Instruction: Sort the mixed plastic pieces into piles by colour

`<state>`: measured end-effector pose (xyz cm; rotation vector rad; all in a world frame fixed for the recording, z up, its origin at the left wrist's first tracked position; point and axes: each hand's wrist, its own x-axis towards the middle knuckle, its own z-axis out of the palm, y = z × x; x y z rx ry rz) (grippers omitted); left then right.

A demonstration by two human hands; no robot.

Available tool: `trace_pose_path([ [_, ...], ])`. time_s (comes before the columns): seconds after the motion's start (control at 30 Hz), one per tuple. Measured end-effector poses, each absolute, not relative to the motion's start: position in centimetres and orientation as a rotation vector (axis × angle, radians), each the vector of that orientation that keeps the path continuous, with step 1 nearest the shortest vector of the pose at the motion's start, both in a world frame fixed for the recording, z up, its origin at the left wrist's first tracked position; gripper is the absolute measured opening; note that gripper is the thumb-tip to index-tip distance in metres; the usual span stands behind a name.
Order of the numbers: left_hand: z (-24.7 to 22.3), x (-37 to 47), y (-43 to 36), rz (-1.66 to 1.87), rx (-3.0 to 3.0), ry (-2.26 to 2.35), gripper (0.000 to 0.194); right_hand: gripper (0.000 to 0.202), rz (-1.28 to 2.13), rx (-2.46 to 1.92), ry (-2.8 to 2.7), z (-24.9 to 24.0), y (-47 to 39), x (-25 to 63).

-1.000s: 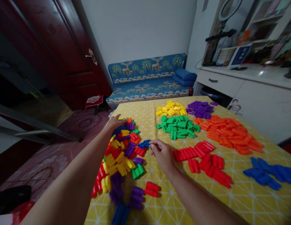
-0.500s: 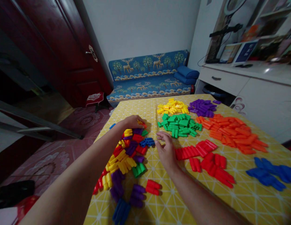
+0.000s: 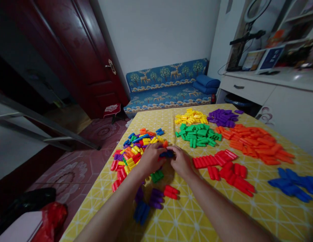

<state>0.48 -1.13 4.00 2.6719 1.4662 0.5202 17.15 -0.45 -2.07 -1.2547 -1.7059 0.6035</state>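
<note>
One blue block (image 3: pixel 167 154), left hand (image 3: pixel 151 158) and right hand (image 3: pixel 181 161) fingers grasping it, mixed pile (image 3: pixel 133 158) alongside; open tablecloth (image 3: pixel 160 118) toward far edge.

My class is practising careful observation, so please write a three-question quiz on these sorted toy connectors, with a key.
1. True or false: the green pile lies nearer the person than the yellow pile.
2. Which colour is the pile just right of the yellow one? A: blue. B: purple. C: red.
3. Fill in: the left hand and right hand come together at a dark ____ connector.

Key: 1 true; 2 B, the purple pile; 3 blue.
</note>
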Motion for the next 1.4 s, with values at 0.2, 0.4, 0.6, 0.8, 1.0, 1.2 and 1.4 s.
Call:
trace_pose_path([
  [0.2, 1.3, 1.9, -2.1, 0.913, 2.410, 1.603, 0.040, 0.030, 0.627, -1.228, -1.651, -2.0, -0.6, 17.4],
  [0.4, 0.9, 1.3, -1.5, 1.137, 2.171, 1.522, 0.024, 0.019, 0.770, -1.185, -1.494, -2.1, -0.8, 17.5],
  [0.6, 0.8, 1.2, -1.4, 1.193, 2.052, 1.510, 0.023, 0.029, 0.844, -1.117, -1.468, -2.4, -0.5, 17.5],
  [0.8, 1.0, 1.2, -1.6, 1.156, 2.148, 1.362, 0.020, 0.025, 0.872, -1.145, -1.488, -2.0, -0.8, 17.6],
  [1.0, 0.3, 1.3, -1.6, 1.024, 2.195, 1.339, 0.047, 0.028, 0.886, -1.099, -1.387, -2.2, -0.7, 17.5],
  [1.2, 0.0, 1.1, -1.5, 1.024, 2.207, 1.381, 0.046, 0.035, 0.900, -1.085, -1.260, -1.3, -2.2, 18.6],
  [1.4, 0.1, 1.1, -1.3, 0.993, 2.247, 1.383, 0.035, 0.037, 0.658, -1.271, -1.282, 1.6, -6.7, 28.8],
])
